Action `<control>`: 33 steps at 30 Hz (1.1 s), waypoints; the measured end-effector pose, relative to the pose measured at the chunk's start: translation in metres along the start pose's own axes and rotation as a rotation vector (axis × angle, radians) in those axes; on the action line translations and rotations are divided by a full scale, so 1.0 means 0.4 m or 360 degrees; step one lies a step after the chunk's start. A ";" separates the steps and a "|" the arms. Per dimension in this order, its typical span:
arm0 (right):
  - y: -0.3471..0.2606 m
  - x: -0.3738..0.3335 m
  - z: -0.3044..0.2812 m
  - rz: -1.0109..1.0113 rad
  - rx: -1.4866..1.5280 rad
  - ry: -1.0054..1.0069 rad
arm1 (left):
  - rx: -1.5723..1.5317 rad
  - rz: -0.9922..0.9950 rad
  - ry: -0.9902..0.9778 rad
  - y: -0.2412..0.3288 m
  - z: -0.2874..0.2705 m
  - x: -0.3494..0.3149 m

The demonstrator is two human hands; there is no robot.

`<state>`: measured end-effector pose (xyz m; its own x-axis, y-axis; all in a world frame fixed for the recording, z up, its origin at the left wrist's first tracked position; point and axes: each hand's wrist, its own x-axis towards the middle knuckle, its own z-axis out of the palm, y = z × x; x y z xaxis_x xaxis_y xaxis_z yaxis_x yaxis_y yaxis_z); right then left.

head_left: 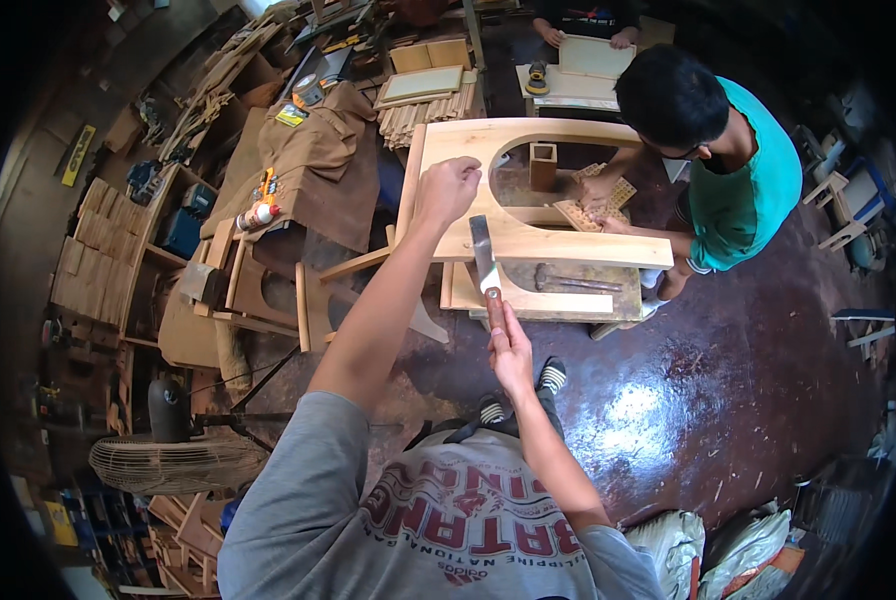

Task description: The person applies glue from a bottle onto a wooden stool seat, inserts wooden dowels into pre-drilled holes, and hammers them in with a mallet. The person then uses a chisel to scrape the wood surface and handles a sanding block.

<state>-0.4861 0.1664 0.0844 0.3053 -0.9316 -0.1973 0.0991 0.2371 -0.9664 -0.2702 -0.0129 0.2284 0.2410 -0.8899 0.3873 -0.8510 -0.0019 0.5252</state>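
Note:
My right hand (pixel 510 350) grips the brown wooden handle of a putty knife (pixel 483 245), its flat metal blade pointing up and away over the edge of a pale wooden frame (pixel 568 243). This frame has a large rounded cutout and lies raised over a low work table. My left hand (pixel 448 187) is above the frame's left part, fingers curled in; whatever they may hold is too small to tell. Beneath the frame, a hammer (pixel 578 284) lies on the table. Across the cutout, a co-worker in a teal shirt (pixel 748 180) handles wooden pieces with rows of holes (pixel 608 205).
A square wooden tube (pixel 542 167) stands within the cutout's outline. Brown cloth (pixel 318 150) with a glue bottle (pixel 258 216) covers a bench at left. A standing fan (pixel 178 462) is at lower left, sacks (pixel 673 550) at lower right. Another person's hands hold a panel (pixel 596 57) farther off.

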 end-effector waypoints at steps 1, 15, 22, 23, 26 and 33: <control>-0.012 0.005 -0.008 0.0040 0.0028 0.0011 | -0.0023 -0.0047 -0.0039 -0.018 -0.010 -0.019; -0.014 0.056 0.004 0.0046 0.0045 -0.0022 | 0.0279 -0.0778 -0.0565 -0.257 -0.103 -0.225; -0.030 -0.008 0.007 0.0098 0.0141 -0.0042 | 0.0403 -0.0801 -0.0641 -0.267 -0.102 -0.223; -0.027 -0.028 -0.004 0.0117 0.0214 -0.0057 | 0.0413 -0.0809 -0.0633 -0.260 -0.101 -0.219; -0.049 -0.059 -0.020 0.0213 0.0265 -0.0117 | 0.0351 -0.0802 -0.0480 -0.289 -0.108 -0.225; -0.069 0.070 -0.004 0.0155 0.0229 -0.0118 | 0.0295 -0.0771 -0.0577 -0.259 -0.122 -0.220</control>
<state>-0.4818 0.1336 0.1054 0.3886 -0.8808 -0.2707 0.1988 0.3669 -0.9088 -0.1806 0.0880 0.1769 0.4735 -0.8661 -0.1603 -0.7593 -0.4936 0.4240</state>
